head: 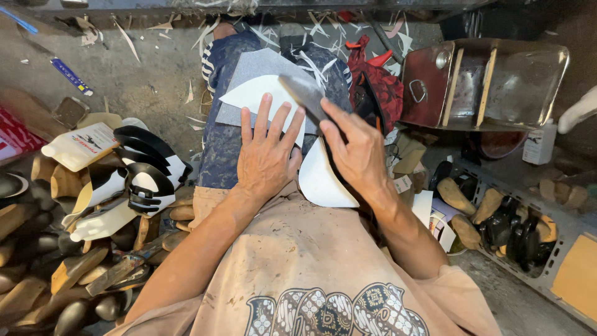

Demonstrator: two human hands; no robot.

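One white cut sheet [258, 93] lies on a grey board [264, 65] across the seated person's lap. Left hand [266, 155] presses flat on the sheet, palm down, fingers spread apart. Right hand [357, 149], just right of the sheet, has its fingers closed around one flat dark blade [305, 93], which angles up over the sheet's right edge. One curved white offcut [323, 180] hangs below the sheet, between the wrists. Left of the sheet: a heap of wooden shoe lasts [37, 274]. Right: one metal box [482, 84].
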